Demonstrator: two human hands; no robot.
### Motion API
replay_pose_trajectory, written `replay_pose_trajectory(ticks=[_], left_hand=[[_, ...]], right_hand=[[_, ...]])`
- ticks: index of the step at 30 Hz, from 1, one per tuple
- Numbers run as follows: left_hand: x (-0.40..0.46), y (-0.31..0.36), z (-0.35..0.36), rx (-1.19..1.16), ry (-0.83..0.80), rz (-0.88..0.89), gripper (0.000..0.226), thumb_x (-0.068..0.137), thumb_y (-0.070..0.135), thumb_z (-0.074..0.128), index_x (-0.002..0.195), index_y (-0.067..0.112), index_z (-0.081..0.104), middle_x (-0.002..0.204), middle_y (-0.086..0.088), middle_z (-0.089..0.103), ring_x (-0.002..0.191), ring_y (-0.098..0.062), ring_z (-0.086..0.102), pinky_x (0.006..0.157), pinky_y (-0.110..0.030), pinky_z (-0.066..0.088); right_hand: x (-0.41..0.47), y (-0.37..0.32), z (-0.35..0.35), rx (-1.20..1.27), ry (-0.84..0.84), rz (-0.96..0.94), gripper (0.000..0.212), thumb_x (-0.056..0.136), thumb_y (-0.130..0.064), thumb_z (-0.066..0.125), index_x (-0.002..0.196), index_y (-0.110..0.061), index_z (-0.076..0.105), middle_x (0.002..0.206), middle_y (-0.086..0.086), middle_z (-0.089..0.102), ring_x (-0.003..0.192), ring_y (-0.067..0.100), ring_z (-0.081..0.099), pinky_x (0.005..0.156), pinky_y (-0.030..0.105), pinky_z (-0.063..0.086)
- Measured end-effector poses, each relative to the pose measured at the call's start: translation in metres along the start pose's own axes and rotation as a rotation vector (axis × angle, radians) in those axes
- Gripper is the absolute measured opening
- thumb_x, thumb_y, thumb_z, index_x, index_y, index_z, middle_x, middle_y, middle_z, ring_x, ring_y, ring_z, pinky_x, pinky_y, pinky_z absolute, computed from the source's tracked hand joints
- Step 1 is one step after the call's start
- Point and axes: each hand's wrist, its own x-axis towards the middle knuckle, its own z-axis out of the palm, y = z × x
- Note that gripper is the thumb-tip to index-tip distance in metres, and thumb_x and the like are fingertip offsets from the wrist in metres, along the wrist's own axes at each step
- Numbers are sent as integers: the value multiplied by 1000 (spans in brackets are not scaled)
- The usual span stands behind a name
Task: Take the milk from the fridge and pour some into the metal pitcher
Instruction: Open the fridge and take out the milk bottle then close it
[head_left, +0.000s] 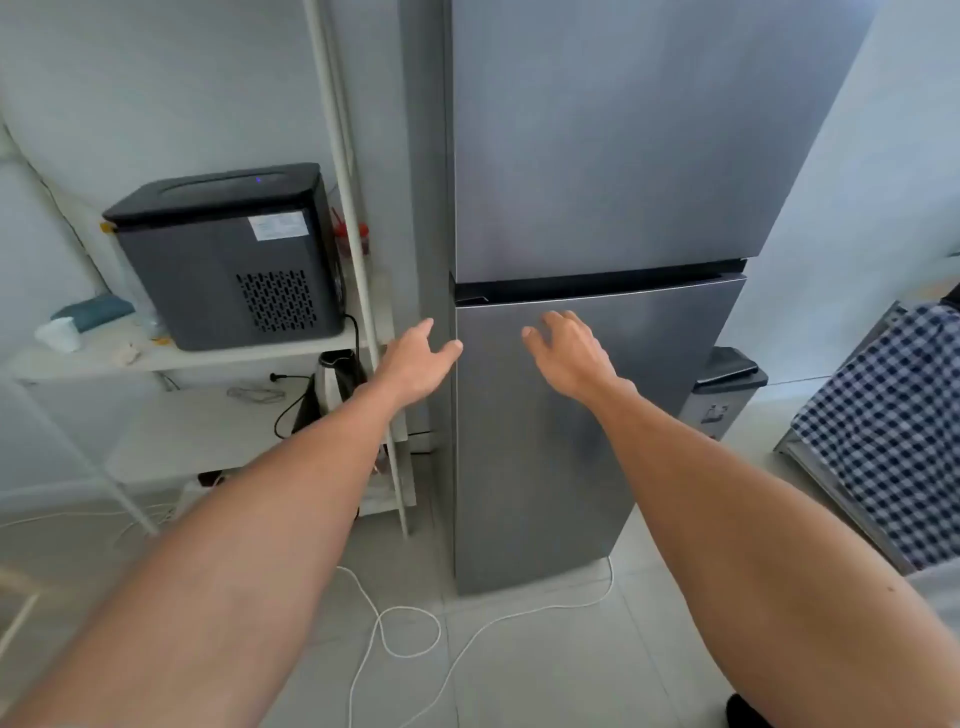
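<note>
Brushed grey steel is filling the middle of the view — a tall two-door fridge (597, 208) is standing upright on the pale tiled floor (545, 665), both doors closed, with a dark horizontal gap separating the upper door from the lower one. The metal surface is showing a dull sheen and faint smudges, and no handle is standing out from it.

The left hand (415, 364) is reaching toward the left edge of the lower door, fingers spread and relaxed, thumb tip lying just at the door's edge; it is gripping nothing. The right hand (566, 353) is hovering in front of the lower door near its top, fingers loosely curved and apart, also holding nothing — whether its fingertips are touching the steel I cannot tell.

Just left of the fridge a white shelf unit (208, 358) is carrying a dark grey boxy appliance (228, 260) with a vented side, and an electric kettle (335, 384) is sitting on the shelf below. A white cable (405, 634) is looping across the floor. To the right, a blue-and-white checked cloth (893, 415) is hanging, and a small grey bin (724, 389) is standing beside the fridge.
</note>
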Motion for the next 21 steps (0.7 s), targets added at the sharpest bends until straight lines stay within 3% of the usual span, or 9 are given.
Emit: replay_pose_trajectory(ticks=[5, 7, 10, 13, 15, 17, 21], left_hand=[[33, -21, 13, -127, -47, 2, 78, 101, 50, 57, 164, 19, 23, 162, -10, 38, 145, -28, 44, 118, -45, 37], [50, -24, 17, -179, -52, 13, 77, 101, 48, 59, 163, 19, 24, 161, -12, 40, 144, -30, 45, 117, -48, 38], [73, -34, 26, -206, -45, 44, 76, 101, 48, 60, 162, 13, 29, 158, -14, 43, 142, -30, 47, 117, -48, 38], [89, -44, 37, -253, -41, 60, 70, 97, 55, 59, 150, 11, 47, 144, -7, 61, 133, -26, 57, 112, -46, 44], [100, -52, 46, -328, -39, 79, 56, 90, 61, 58, 131, 23, 60, 118, 4, 73, 114, -21, 68, 104, -46, 51], [109, -57, 52, -403, -20, 92, 46, 88, 61, 60, 122, 30, 61, 103, 13, 72, 105, -17, 70, 101, -45, 53], [117, -59, 57, -446, -35, 107, 44, 96, 51, 65, 128, 20, 63, 107, 11, 71, 107, -16, 68, 101, -41, 53]], right_hand=[[28, -15, 15, 65, 37, 44, 60, 107, -53, 34, 152, -14, 44, 155, 3, 40, 129, 35, 52, 98, 48, 43], [44, -21, 18, 104, 71, 71, 60, 107, -56, 32, 151, -17, 45, 156, 0, 39, 128, 34, 53, 100, 48, 43], [65, -27, 26, 173, 105, 110, 50, 106, -57, 29, 115, -22, 62, 142, 0, 46, 113, 34, 59, 98, 50, 46], [79, -29, 35, 209, 149, 127, 50, 107, -57, 27, 78, -25, 52, 127, 3, 52, 101, 30, 58, 95, 49, 48], [86, -31, 40, 241, 160, 141, 53, 108, -56, 27, 72, -23, 48, 121, 6, 54, 102, 28, 56, 96, 47, 46], [93, -31, 46, 259, 159, 162, 56, 109, -55, 27, 71, -21, 48, 120, 8, 54, 103, 28, 56, 97, 46, 45], [106, -30, 58, 266, 166, 196, 58, 109, -57, 24, 72, -20, 48, 104, 5, 55, 101, 26, 53, 94, 43, 43]])
